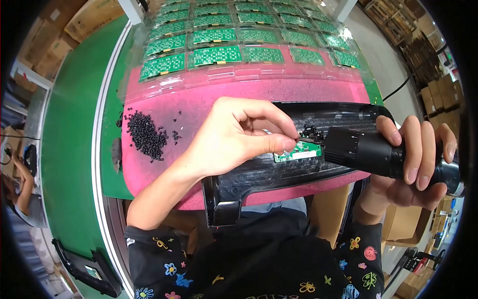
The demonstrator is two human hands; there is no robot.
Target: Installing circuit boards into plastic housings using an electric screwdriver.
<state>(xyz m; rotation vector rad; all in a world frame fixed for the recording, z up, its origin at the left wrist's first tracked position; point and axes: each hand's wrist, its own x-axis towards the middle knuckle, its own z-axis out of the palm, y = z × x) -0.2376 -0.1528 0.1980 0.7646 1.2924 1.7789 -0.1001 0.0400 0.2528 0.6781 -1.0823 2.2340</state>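
Nearest you, the black housing (259, 174) lies across the pink mat (199, 107), one end hanging over the bench (74, 124) edge toward your lap, so its open face sits right under your eyes. Your left hand (239, 134) is closed in a pinch on the small green board (298, 151), thumb and fingertips pressing it down into the housing so it cannot shift. Your right hand (413, 159) is wrapped full around the black driver (383, 154), fingers over the barrel, its nose laid level and meeting the housing just beside the board's right end; the tip itself is hidden, so you cannot tell whether it sits on a screw. To the left on the mat, a heap of small black screws (144, 134) lies within easy reach of the left hand. Farther off, clear trays of green boards (239, 35) are stacked in rows, well apart from the work.
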